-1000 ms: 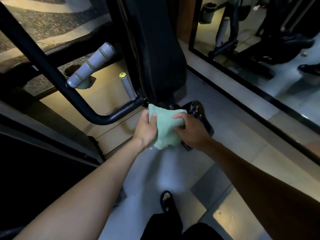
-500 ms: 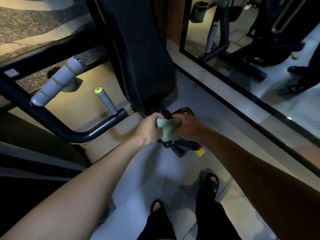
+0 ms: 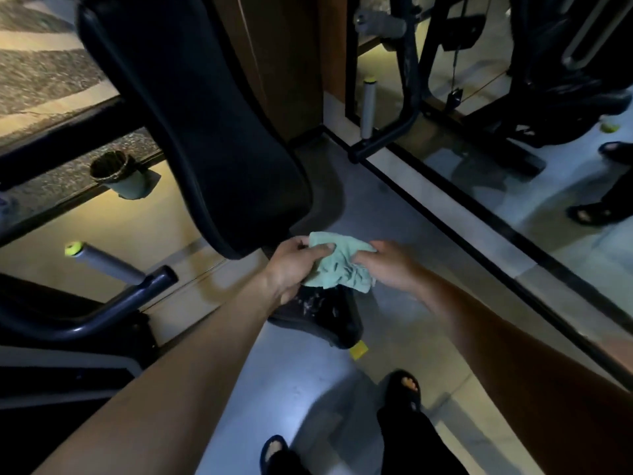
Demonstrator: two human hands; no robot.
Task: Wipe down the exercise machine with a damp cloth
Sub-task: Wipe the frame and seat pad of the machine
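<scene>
The left hand at 9 o'clock and the right hand at 3 o'clock both pinch the crumpled green cloth between them, above the black seat.

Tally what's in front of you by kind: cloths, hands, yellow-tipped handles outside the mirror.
Cloths: 1, cloth, held by both hands
Hands: 2, left hand, right hand
Yellow-tipped handles: 1, handle
Total: 4
</scene>
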